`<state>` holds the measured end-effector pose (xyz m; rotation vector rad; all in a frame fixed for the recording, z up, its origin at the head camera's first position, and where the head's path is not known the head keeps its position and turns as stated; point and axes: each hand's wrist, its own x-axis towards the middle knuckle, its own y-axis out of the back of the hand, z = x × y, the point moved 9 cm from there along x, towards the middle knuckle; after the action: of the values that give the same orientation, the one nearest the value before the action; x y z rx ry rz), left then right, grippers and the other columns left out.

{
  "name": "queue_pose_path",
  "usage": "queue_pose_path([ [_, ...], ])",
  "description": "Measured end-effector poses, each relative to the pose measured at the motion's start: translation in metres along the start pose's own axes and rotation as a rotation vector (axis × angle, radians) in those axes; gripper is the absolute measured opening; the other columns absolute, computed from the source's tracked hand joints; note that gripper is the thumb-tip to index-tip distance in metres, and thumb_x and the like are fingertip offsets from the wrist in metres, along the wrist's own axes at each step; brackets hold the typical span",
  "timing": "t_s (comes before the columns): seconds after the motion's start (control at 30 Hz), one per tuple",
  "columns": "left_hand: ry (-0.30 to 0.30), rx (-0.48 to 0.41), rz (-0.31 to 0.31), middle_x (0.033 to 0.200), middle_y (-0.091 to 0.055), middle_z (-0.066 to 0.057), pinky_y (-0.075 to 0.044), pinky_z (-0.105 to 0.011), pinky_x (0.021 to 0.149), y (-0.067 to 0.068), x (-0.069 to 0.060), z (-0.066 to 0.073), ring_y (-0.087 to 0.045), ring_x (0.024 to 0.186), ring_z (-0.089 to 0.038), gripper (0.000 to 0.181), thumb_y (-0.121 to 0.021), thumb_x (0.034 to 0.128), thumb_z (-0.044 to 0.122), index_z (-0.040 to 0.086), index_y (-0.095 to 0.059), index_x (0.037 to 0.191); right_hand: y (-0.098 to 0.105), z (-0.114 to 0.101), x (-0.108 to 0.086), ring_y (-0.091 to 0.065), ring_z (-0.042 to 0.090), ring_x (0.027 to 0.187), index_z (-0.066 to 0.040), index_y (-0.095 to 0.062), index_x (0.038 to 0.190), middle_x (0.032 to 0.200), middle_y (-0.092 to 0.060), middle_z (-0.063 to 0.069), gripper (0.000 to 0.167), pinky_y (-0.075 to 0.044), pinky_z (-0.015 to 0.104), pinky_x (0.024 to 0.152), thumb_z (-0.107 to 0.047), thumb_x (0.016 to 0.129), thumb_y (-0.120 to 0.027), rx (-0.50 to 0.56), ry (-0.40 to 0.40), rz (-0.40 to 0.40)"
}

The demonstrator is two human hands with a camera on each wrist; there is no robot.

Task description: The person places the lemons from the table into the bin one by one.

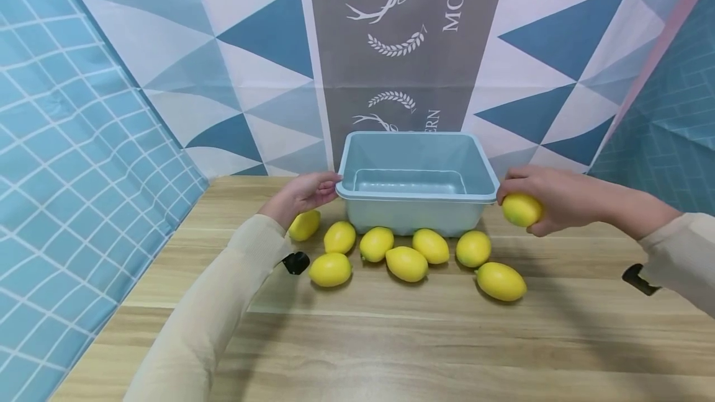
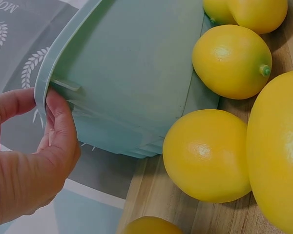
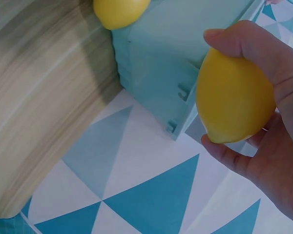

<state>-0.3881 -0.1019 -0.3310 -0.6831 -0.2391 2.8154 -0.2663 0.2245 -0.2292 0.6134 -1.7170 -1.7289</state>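
A light blue plastic bin (image 1: 413,196) stands at the back of the wooden table, with no lemon visible inside. My left hand (image 1: 310,192) pinches the bin's left rim between thumb and fingers, as the left wrist view (image 2: 44,146) also shows. Beyond the bin's right end, my right hand (image 1: 564,198) grips a yellow lemon (image 3: 237,97) above the table, beside the rim. Several more lemons lie along the bin's front, among them one lemon (image 1: 406,264) near the middle and another lemon (image 1: 501,281) at the right.
The wooden table (image 1: 380,346) stretches toward me in front of the lemons. Directly behind the bin rises a wall covering (image 1: 391,79) with triangles and a grey printed panel. A blue tiled-pattern sheet (image 1: 72,172) borders the table's left side.
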Motion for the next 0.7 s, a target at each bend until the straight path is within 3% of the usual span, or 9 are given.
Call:
queue_pose_path([
  [0.13, -0.003, 0.003, -0.004, 0.086, -0.06, -0.001, -0.058, -0.016, 0.068, 0.0, 0.001, 0.0, -0.057, 0.07, -0.006, 0.013, -0.053, 0.0961, 0.009, 0.005, -0.049, 0.108, 0.004, 0.0, 0.006, -0.049, 0.006, 0.081, -0.028, -0.062, 0.099, 0.095, -0.054, -0.012, 0.057, -0.051, 0.02, 0.065, -0.013, 0.053, -0.091, 0.002, 0.02, -0.005],
  [0.4, -0.01, 0.024, 0.014, 0.089, -0.058, -0.002, -0.057, -0.015, 0.069, 0.001, 0.002, 0.0, -0.058, 0.076, -0.008, 0.012, -0.054, 0.0956, 0.009, 0.006, -0.049, 0.106, 0.012, 0.002, 0.022, -0.052, 0.01, 0.083, -0.025, -0.063, 0.101, 0.097, -0.056, -0.007, 0.054, -0.052, 0.024, 0.068, -0.014, 0.056, -0.09, 0.017, -0.016, -0.049],
  [0.7, 0.008, 0.007, 0.024, 0.104, -0.054, -0.005, -0.058, -0.016, 0.07, 0.002, 0.002, -0.002, -0.058, 0.084, -0.01, 0.02, -0.055, 0.0955, 0.01, 0.006, -0.048, 0.114, 0.021, 0.002, 0.049, -0.051, 0.016, 0.089, -0.023, -0.062, 0.101, 0.099, -0.057, -0.001, 0.052, -0.054, 0.032, 0.071, -0.012, 0.058, -0.089, 0.035, -0.012, -0.072],
])
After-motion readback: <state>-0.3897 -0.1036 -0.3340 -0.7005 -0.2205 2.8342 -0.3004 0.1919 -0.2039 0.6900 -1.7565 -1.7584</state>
